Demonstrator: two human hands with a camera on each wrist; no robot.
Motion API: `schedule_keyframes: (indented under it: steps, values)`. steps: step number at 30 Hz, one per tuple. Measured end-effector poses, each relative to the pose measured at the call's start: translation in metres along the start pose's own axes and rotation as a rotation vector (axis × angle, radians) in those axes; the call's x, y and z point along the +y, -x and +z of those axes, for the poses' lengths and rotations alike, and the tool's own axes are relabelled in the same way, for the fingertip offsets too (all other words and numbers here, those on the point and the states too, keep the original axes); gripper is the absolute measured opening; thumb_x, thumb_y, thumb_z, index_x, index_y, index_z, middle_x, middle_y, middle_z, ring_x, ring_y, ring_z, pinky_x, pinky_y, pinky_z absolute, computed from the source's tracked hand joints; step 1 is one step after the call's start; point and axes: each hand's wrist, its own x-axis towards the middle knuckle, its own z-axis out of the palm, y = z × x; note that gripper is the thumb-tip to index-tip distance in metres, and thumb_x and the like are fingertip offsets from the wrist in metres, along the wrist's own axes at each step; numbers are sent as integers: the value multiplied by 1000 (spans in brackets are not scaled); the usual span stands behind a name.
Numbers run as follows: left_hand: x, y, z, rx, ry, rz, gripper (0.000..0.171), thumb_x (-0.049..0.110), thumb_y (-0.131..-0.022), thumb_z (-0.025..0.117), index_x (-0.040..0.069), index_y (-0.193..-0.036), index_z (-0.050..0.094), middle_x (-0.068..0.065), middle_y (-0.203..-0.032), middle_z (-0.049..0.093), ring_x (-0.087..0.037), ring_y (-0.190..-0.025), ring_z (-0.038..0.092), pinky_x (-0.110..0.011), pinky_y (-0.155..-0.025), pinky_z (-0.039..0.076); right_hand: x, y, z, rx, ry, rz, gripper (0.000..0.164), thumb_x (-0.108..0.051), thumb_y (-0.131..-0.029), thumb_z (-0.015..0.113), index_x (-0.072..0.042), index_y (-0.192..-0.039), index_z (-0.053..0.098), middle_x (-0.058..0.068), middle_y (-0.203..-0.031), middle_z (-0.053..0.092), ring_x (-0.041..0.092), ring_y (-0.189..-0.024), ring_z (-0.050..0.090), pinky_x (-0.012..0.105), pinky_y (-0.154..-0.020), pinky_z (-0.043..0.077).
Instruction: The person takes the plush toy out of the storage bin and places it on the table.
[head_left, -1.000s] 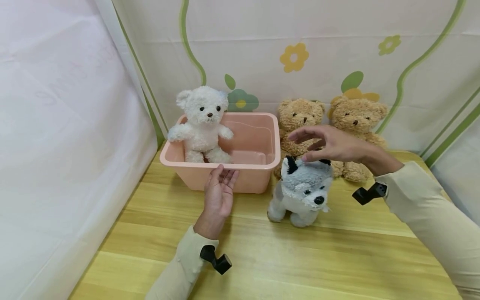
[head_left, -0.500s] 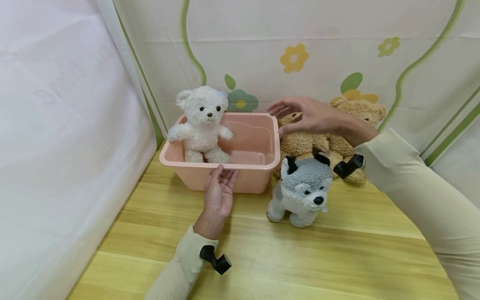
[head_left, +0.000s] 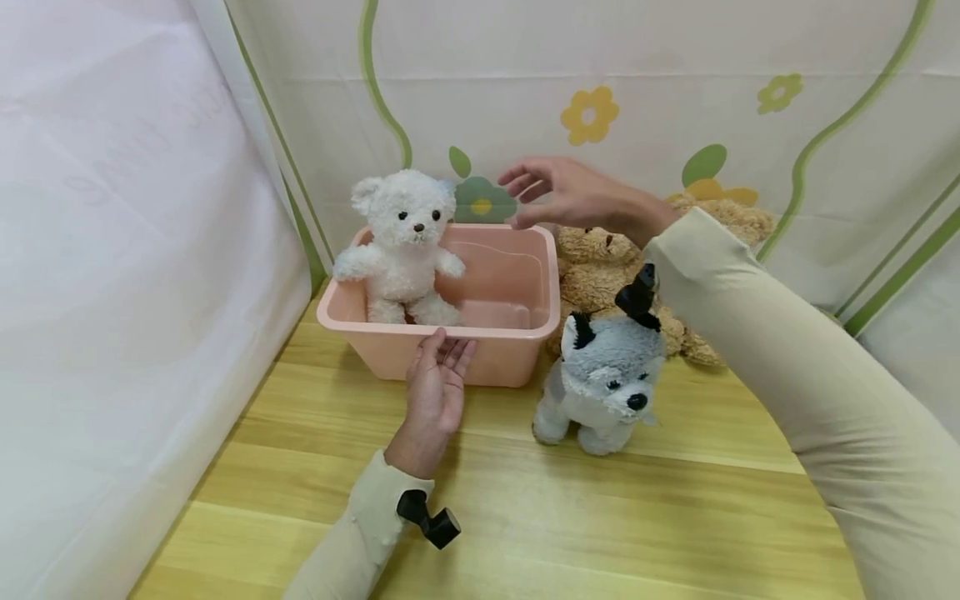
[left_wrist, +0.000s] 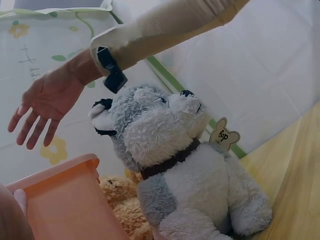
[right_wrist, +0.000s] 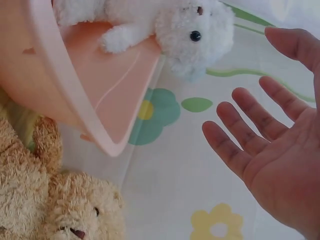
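In the head view my left hand (head_left: pixel 437 392) rests against the front of a pink plastic bin (head_left: pixel 487 358), its thumb at the rim and its fingers just under it. A white teddy bear (head_left: pixel 405 267) sits in the left part of the bin, facing forward. My right hand (head_left: pixel 573 196) hovers above the bin's back right corner, fingers spread and holding nothing. The right wrist view shows that palm (right_wrist: pixel 285 180) apart from the white bear's head. Under my right forearm stands a grey and white plush husky (head_left: pixel 607 383), right of the bin.
Two brown teddy bears sit behind the husky; the nearer bear (head_left: pixel 596 275) is beside the bin, and the other bear (head_left: pixel 731 217) is largely hidden by my right sleeve. A wooden table (head_left: pixel 525 517) carries everything. A printed fabric wall (head_left: pixel 480 75) closes the back.
My right hand has moved left and up, from above the husky's head, past the nearer brown bear, to the bin's back right corner. My left hand and the toys have stayed put.
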Motion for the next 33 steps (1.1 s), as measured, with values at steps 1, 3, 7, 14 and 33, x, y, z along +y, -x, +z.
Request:
schedule_keyframes:
  steps: [1,3,7,14,33]
  values:
    - [0,0,0,2,1,1,11,15,-95,50,11,-85,49,-2,-82,55,-13,-81,62,-27,-88,56,0,-4,1,1,6,4,67,-35,-81,70,-23,-138,37,3,-140,44,20,-128,41,43,-108,39]
    - [0,0,0,6,4,5,11,15,-94,51,11,-85,49,-2,-82,55,-14,-81,63,-27,-87,57,-1,-12,3,2,9,17,68,-35,-80,70,-24,-138,37,2,-140,43,19,-129,41,42,-109,39]
    - [0,0,1,5,6,12,11,14,-94,51,11,-84,48,-2,-81,55,-13,-80,63,-26,-86,57,-2,-29,6,24,1,52,67,-29,-82,70,-24,-139,35,4,-142,41,21,-131,38,41,-109,37]
    - [-2,2,0,9,8,14,12,15,-95,50,11,-84,48,-2,-82,55,-13,-79,64,-27,-85,57,-3,-54,11,86,-3,126,70,-31,-81,70,-27,-141,33,2,-147,34,19,-135,33,37,-111,36]
    - [-6,8,2,2,10,42,9,14,-94,52,10,-86,48,-3,-83,53,-13,-78,64,-29,-83,58,-25,-100,56,177,2,153,74,-42,-85,61,-40,-144,16,-17,-154,6,8,-143,11,34,-118,26]
